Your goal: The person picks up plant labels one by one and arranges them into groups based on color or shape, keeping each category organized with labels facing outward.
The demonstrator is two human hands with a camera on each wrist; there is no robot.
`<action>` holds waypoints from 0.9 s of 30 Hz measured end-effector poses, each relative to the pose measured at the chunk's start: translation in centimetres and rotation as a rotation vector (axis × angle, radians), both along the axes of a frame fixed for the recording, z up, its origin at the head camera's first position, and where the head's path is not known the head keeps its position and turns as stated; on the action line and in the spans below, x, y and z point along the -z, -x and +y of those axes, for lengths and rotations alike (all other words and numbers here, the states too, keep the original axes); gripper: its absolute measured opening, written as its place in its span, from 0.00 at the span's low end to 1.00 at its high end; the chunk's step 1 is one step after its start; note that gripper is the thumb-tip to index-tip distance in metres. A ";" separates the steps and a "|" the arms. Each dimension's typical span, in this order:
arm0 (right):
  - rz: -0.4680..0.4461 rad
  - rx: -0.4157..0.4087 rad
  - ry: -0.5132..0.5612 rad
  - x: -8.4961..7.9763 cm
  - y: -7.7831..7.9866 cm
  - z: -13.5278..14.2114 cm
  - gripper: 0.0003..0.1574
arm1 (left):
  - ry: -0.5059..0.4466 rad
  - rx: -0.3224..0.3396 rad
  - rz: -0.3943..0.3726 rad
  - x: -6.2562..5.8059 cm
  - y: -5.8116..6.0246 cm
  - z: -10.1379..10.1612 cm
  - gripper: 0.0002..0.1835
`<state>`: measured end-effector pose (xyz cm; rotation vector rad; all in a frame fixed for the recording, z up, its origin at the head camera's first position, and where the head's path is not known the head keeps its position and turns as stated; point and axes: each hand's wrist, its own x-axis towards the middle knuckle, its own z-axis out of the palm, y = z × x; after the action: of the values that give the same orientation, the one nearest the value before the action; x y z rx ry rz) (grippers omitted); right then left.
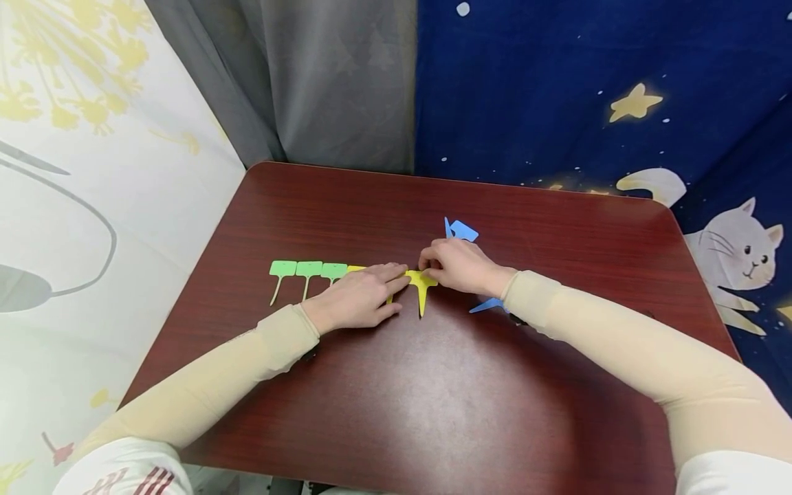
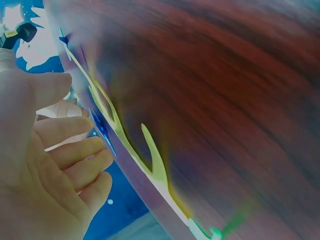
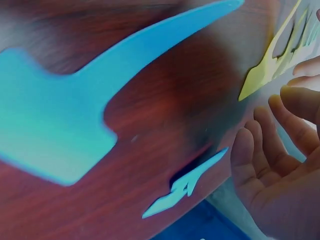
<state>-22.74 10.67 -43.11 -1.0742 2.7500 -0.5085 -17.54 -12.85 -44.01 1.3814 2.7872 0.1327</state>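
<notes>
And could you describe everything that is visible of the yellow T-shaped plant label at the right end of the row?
The yellow T-shaped plant label looks like thin plastic, with a broad head and a stem tapering to a point. It lies on the dark red wood-grain tabletop, its stem toward the viewer. The right hand has its fingertips at the head's right side, and the left hand reaches its left edge; actual contact is unclear.
</notes>
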 end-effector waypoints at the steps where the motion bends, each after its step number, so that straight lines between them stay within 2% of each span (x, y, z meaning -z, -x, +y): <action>1: 0.011 -0.015 -0.010 -0.1 -0.2 0.4 0.05 | 0.005 0.011 -0.004 0.0 0.0 0.2 0.31; 8: 0.111 -0.138 -0.087 -0.4 -2.1 2.6 0.08 | 0.043 0.056 -0.011 0.5 -0.1 1.4 0.32; 16: 0.272 -0.217 -0.166 0.0 -4.9 4.7 0.19 | 0.064 0.066 -0.003 0.8 -0.1 2.2 0.29; 22: 0.396 -0.263 -0.181 0.7 -5.9 5.9 0.14 | 0.075 0.057 -0.011 1.1 0.0 2.3 0.29; 27: 0.514 -0.293 -0.224 1.3 -6.2 6.5 0.14 | 0.091 0.058 -0.020 1.2 -0.1 2.3 0.29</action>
<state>-16.55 17.20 -44.44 -1.6985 2.8708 0.1372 -17.47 -10.55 -45.19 1.4290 2.6977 0.0186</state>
